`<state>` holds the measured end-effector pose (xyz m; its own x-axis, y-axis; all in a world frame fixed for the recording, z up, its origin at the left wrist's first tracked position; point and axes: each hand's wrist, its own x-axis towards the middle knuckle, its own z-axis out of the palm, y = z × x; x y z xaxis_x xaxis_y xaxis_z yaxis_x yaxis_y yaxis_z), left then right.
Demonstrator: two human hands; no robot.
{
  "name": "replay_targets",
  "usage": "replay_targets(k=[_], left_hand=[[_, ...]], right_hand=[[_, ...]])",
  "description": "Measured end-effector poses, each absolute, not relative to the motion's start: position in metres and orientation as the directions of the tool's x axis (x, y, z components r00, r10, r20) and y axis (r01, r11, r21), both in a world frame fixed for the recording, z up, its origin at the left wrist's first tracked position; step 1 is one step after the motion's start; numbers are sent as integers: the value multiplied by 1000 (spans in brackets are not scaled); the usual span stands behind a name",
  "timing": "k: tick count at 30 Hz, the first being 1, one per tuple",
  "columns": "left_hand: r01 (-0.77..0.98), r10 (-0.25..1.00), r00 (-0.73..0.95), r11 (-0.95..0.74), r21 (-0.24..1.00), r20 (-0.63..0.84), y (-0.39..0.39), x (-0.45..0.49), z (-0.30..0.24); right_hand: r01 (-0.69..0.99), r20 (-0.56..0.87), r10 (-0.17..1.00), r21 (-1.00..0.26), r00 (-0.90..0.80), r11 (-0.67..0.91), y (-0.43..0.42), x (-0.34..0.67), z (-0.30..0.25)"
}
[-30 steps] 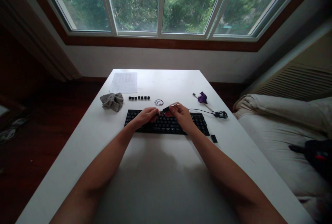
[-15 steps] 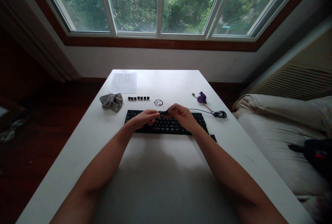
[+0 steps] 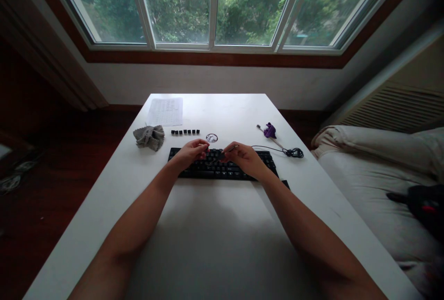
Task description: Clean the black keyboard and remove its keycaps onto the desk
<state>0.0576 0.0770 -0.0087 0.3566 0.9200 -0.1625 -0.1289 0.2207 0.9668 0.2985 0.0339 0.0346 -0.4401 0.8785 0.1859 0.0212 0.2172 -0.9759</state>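
Observation:
A black keyboard [image 3: 229, 170] lies across the white table under both my hands. My left hand [image 3: 194, 150], above its left half, is pinched on a small dark piece that looks like a keycap [image 3: 207, 148], mostly hidden by the fingertips. Over the middle of the keys, my right hand [image 3: 239, 154] grips a slim dark tool, apparently a keycap puller [image 3: 222, 155], its thin end pointing left and down. The two hands are a short gap apart. Behind the keyboard, several black keycaps [image 3: 185, 132] stand in a row.
A grey cloth [image 3: 150, 137] and a printed sheet [image 3: 165, 111] lie at the left. A round disc [image 3: 212, 138] sits behind the keyboard. To the right are a brush with purple wrapping [image 3: 269, 130] and a coiled black cable [image 3: 293, 153]. A pale sofa [image 3: 367, 184] flanks the table.
My hands have come apart: the left moved slightly left and up with the small dark piece. The dark tool in my right hand has tilted, its tip now lower over the keys.

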Motion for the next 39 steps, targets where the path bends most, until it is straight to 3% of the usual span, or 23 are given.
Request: replay_targets(k=[3, 7, 13, 15, 18, 21, 26, 39], left_hand=[[-129, 963, 232, 169, 977, -136, 84, 49, -11], [-6, 992, 117, 56, 998, -55, 97, 36, -17], [292, 989, 139, -80, 953, 40, 145, 31, -26], [445, 982, 140, -174, 878, 124, 165, 35, -26], [688, 959, 180, -283, 668, 220, 188, 43, -25], [818, 932, 261, -351, 456, 250, 202, 51, -27], [914, 941, 241, -302, 270, 239, 217, 59, -33], [942, 986, 128, -154, 297, 104, 235, 63, -41]], right_hand=[[-31, 140, 877, -989, -460, 142, 20, 300, 28], [-50, 37, 846, -999, -532, 12, -11, 305, 3], [-52, -79, 834, -990, -546, -128, -39, 298, -38], [-55, -86, 822, -989, -563, -141, -38, 294, -46], [-77, -79, 814, -986, -576, -150, -34, 293, -52], [-103, -76, 815, -981, -574, -164, -32, 296, -53], [-119, -86, 804, -974, -588, -192, -32, 300, -48], [-123, -85, 800, -973, -594, -195, -31, 300, -49]])
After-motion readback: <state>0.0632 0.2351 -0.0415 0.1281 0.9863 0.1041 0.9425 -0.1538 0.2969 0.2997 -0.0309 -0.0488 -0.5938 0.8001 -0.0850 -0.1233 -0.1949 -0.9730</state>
